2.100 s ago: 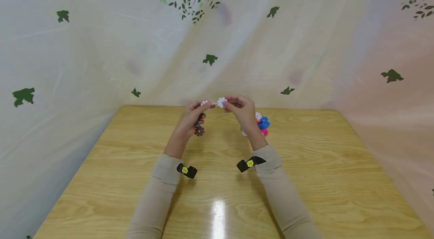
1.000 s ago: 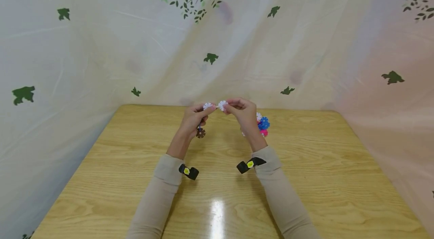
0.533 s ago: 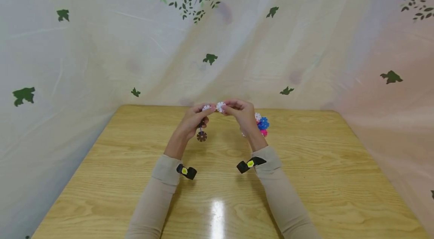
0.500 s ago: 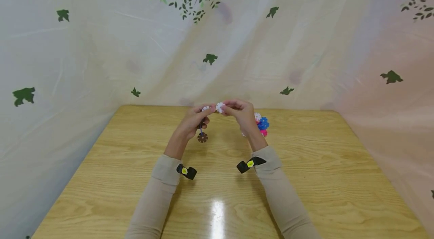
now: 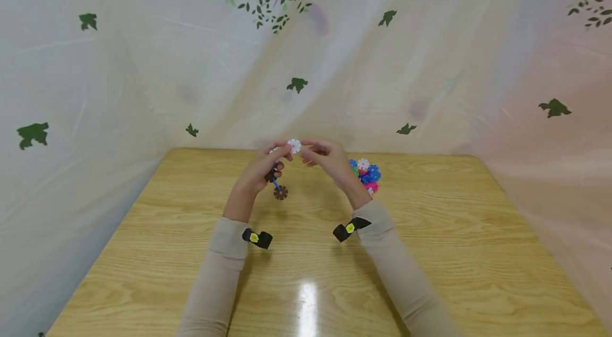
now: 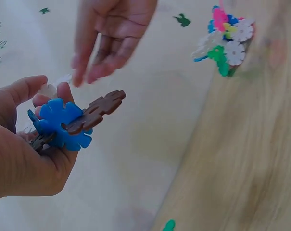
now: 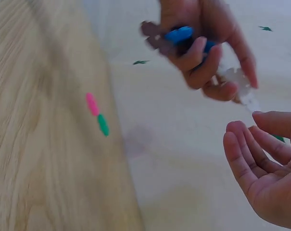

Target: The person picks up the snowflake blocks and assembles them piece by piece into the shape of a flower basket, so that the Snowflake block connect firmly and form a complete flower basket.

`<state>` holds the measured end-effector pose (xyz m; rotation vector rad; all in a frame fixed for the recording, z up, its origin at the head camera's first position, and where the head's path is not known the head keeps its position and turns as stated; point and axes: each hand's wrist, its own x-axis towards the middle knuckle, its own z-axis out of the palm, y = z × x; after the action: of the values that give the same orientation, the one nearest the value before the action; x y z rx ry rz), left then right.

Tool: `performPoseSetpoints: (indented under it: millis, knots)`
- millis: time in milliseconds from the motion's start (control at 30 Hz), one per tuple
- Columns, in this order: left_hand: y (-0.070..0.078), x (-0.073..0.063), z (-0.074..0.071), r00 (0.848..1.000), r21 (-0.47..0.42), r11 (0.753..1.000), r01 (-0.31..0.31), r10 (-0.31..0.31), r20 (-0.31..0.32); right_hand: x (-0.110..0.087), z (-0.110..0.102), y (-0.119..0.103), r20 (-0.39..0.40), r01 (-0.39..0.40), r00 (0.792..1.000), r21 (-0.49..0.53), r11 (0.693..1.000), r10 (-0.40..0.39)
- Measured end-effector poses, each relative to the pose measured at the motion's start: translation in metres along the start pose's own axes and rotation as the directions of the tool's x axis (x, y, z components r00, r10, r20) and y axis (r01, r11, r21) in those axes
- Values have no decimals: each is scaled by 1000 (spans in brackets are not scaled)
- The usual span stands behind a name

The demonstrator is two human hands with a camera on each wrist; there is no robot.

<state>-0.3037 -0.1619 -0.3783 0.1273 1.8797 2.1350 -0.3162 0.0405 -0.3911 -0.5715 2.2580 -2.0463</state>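
In the head view my left hand [image 5: 255,169] pinches linked flower-shaped plastic discs above the table's far edge. A white flower disc [image 5: 294,146] sticks out past its thumb and fingertip. From below the same hand hangs a brown flower disc [image 5: 280,192]. The left wrist view shows a blue flower disc [image 6: 61,124] slotted to a brown flower disc [image 6: 99,111] by the palm. My right hand [image 5: 330,161] is just right of the white disc, fingers loosely bent and holding nothing. In the right wrist view, its fingertips are close to the white discs [image 7: 239,84].
Beyond my right wrist lies a pile of flower discs [image 5: 368,175] in blue, pink, white and green on the wooden table [image 5: 430,241]. A pink and a green piece [image 7: 103,125] lie on the table in the right wrist view. A leaf-printed cloth [image 5: 229,87] hangs behind.
My right hand has let go of the white disc, which now stays with my left hand. The left hand has shifted slightly left, and more of the pile shows.
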Motion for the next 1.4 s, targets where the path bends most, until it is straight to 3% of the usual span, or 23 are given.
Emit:
performPoseSetpoints:
  millis: [100, 233, 400, 500, 600, 700, 833, 1000, 1133, 1267, 1400]
  knots:
    - [6, -4, -12, 999, -20, 1000, -14, 13, -33, 7, 8, 10, 100, -9, 995, -123, 992, 21]
    - [11, -7, -24, 998, -30, 999, -18, 16, -62, 18, 23, 30, 255, 31, 966, -296, 955, 47]
    - [13, -9, -31, 998, -47, 999, -17, 14, -67, 30, 46, 48, 415, 135, 907, -442, 887, 68]
    - [14, -10, -31, 998, -58, 998, -23, 19, -63, 37, 58, 53, 471, 162, 874, -507, 847, 115]
    - [14, -10, -30, 998, -61, 998, -23, 20, -54, 42, 69, 56, 527, 210, 834, -580, 787, 165]
    - [12, -10, -30, 999, -61, 998, -16, 13, -49, 45, 76, 56, 555, 242, 805, -629, 739, 208]
    - [10, -10, -31, 998, -54, 998, -15, 12, -54, 46, 81, 54, 548, 258, 811, -652, 713, 207]
    - [9, -9, -31, 999, -44, 999, -10, 8, -45, 41, 76, 51, 483, 245, 857, -692, 679, 182]
    - [7, -8, -30, 1000, -32, 999, -8, 7, -27, 34, 64, 52, 433, 178, 876, -702, 690, 214]
    - [4, -6, -28, 1000, -29, 1000, -4, 4, -12, 25, 50, 51, 443, 151, 862, -689, 708, 247]
    - [0, -4, -22, 1000, -23, 1000, 14, -14, -24, 16, 37, 52, 442, 114, 861, -652, 750, 253]
